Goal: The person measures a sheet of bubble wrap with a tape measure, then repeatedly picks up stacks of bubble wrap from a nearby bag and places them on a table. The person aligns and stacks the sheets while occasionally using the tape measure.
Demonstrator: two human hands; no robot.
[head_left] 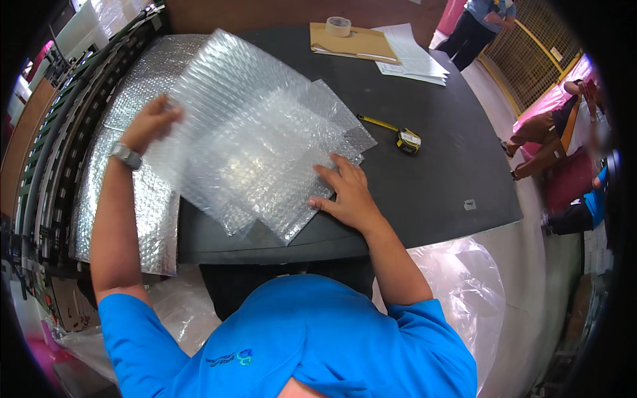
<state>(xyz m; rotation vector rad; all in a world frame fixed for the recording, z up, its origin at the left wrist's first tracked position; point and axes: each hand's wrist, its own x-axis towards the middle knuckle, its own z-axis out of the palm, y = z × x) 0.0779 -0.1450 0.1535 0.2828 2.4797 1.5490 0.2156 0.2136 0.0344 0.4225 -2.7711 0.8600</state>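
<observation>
Several clear bubble wrap sheets (265, 139) lie overlapped at different angles on the dark table (438, 179). The left edge of the top sheet is blurred and looks lifted. My left hand (152, 124), with a watch on its wrist, is closed at that edge, fingers and thumb pinched together on it. My right hand (348, 194) rests on the right edge of the stack, fingers spread and nothing gripped.
Silvery bubble wrap (119, 192) runs beside black rollers (50, 179) on the left. A yellow tape measure (408, 140) lies partly extended on the right. Farther back are a tape roll (338, 26), a brown envelope (352, 44) and papers (415, 56). Other people are at the right.
</observation>
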